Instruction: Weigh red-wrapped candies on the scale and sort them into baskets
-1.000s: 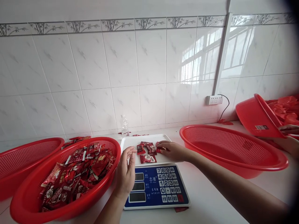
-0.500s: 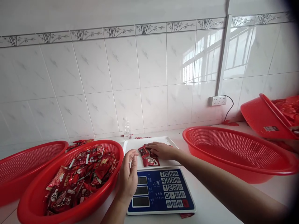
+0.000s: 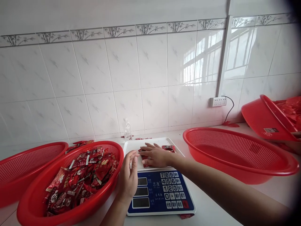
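My right hand [image 3: 156,155] lies palm down over small red candy packets [image 3: 144,157] on the white tray [image 3: 134,145] of a digital scale. Its fingers are spread and cover most of them. One more red packet [image 3: 168,148] shows on the tray behind my right wrist. My left hand [image 3: 130,172] stands on edge by the tray's front left corner, thumb up, palm facing right, nothing in it. The scale's blue keypad panel [image 3: 157,188] sits in front, and its displays look dark.
Left of the scale stands a red basket [image 3: 25,204] full of red packets, with another red basket [image 3: 56,150] beside it. To the right is a wide red basket [image 3: 235,169]. A tilted red basket [image 3: 254,113], a plastic bottle [image 3: 127,129] and a power socket [image 3: 218,101] are farther back.
My right hand has moved left and forward over the packets, its fingers now more spread. A packet behind the wrist has come into view. My left hand has stayed almost still.
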A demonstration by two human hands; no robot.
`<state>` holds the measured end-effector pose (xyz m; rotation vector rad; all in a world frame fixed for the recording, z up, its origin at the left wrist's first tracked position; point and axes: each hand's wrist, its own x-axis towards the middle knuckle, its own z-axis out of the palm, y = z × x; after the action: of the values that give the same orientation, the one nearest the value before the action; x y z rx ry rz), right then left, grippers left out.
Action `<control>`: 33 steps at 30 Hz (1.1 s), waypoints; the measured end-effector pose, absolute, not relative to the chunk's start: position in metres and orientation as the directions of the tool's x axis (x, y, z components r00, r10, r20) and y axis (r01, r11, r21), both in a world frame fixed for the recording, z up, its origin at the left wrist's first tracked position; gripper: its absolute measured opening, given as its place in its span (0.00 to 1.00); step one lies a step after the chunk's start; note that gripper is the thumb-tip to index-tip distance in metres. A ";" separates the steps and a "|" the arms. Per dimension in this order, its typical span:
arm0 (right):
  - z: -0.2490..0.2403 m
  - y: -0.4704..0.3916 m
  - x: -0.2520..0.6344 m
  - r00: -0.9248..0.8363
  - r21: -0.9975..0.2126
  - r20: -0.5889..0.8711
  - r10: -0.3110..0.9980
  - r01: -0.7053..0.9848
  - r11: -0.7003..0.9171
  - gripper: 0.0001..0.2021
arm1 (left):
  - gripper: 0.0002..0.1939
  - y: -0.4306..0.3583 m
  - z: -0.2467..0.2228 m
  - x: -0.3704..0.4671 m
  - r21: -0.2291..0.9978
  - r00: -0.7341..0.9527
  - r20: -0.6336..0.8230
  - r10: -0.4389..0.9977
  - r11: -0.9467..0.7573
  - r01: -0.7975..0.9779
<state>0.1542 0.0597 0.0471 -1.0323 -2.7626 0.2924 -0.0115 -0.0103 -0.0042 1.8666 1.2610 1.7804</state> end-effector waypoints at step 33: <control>0.041 0.069 0.241 -0.294 -0.295 0.411 0.863 0.853 0.430 0.21 | 0.16 -0.009 -0.008 -0.013 0.720 -0.115 0.662 0.741 -0.586 0.371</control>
<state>0.2405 0.0686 0.0411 -1.4441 -2.1763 0.0260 -0.0135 -0.0092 -0.0077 1.8600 1.2319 1.7542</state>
